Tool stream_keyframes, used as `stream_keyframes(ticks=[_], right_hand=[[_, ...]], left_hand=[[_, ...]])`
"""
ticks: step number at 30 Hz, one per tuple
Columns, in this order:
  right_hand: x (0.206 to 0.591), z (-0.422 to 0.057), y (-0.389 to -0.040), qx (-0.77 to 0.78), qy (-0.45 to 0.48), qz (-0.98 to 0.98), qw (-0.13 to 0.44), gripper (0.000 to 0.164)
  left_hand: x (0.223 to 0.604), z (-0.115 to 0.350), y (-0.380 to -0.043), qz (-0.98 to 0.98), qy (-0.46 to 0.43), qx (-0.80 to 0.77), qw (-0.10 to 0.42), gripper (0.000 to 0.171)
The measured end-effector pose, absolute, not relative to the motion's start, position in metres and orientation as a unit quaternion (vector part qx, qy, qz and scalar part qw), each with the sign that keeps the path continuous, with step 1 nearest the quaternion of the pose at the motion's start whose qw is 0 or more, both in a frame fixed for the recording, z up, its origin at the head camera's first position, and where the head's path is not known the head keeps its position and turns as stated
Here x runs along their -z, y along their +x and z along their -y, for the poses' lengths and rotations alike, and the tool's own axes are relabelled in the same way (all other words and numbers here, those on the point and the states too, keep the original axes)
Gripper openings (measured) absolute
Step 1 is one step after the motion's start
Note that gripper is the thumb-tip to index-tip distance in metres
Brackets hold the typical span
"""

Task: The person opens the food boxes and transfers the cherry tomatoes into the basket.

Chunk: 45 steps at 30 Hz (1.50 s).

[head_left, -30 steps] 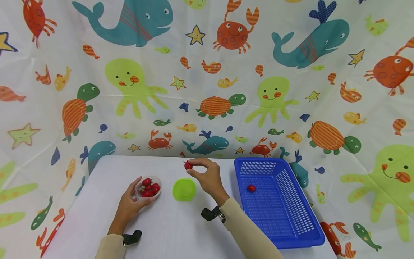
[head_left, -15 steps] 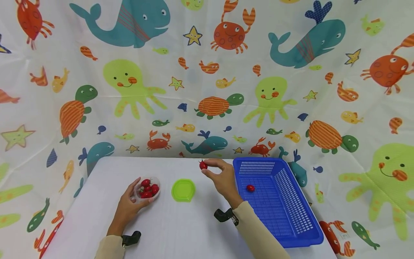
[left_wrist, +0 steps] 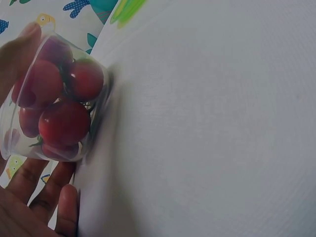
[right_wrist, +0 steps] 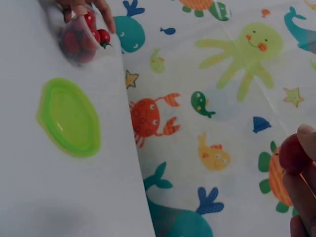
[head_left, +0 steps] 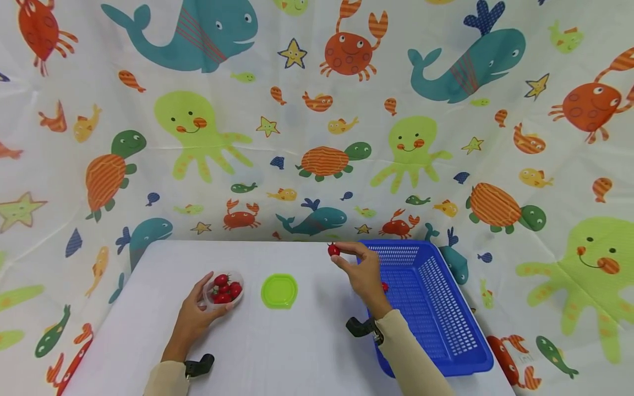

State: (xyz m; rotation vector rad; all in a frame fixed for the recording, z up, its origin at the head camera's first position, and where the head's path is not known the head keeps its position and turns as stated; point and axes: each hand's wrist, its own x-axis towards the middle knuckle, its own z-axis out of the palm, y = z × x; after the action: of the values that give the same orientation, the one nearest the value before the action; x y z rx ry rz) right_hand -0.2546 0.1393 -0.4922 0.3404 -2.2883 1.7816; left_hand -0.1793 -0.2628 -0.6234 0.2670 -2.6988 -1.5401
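My right hand (head_left: 367, 275) pinches one cherry tomato (head_left: 334, 251) between thumb and fingertips, held above the table near the left rim of a blue basket (head_left: 448, 330). Another cherry tomato (head_left: 384, 286) lies in that basket, partly hidden behind the hand. My left hand (head_left: 194, 313) is curled round a small clear plastic tub (left_wrist: 101, 116) standing on the table. Several red cherry tomatoes (left_wrist: 64, 121) with green stems fill the tub. Between the two hands lies a bright green lid (head_left: 279, 291), flat on the table.
The white table (head_left: 277, 352) ends at the back against a curtain (head_left: 317, 126) printed with sea animals. At the table's right side stands the basket, its perforated walls rising above the tabletop.
My right hand has carried the pinched cherry tomato rightward, from behind the green lid to beside the basket. The left hand still holds the tub in the same place.
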Motion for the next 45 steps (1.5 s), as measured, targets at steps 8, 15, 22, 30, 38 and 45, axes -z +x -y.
stream_keyframes(ticks=[8,15,22,30,38,45], right_hand=[[0.495,-0.165,-0.260,-0.595,0.083,0.789,0.127,0.032],[0.497,-0.184,-0.263,-0.605,0.062,0.784,0.129,0.031],[0.502,-0.203,-0.265,-0.606,0.030,0.787,0.113,0.036],[0.509,-0.224,-0.266,-0.591,0.011,0.800,0.102,0.037],[0.516,-0.240,-0.271,-0.570,0.012,0.815,0.102,0.034],[0.524,-0.254,-0.276,-0.555,-0.020,0.828,0.080,0.032]], left_hand=[[0.625,0.263,-0.181,0.863,0.093,0.497,0.002,0.109],[0.625,0.262,-0.181,0.867,0.098,0.488,0.002,0.108],[0.624,0.262,-0.180,0.866,0.101,0.490,-0.003,0.109],[0.623,0.262,-0.181,0.867,0.104,0.487,-0.008,0.110],[0.623,0.263,-0.182,0.868,0.105,0.486,-0.010,0.110],[0.623,0.263,-0.183,0.868,0.101,0.487,-0.006,0.110]])
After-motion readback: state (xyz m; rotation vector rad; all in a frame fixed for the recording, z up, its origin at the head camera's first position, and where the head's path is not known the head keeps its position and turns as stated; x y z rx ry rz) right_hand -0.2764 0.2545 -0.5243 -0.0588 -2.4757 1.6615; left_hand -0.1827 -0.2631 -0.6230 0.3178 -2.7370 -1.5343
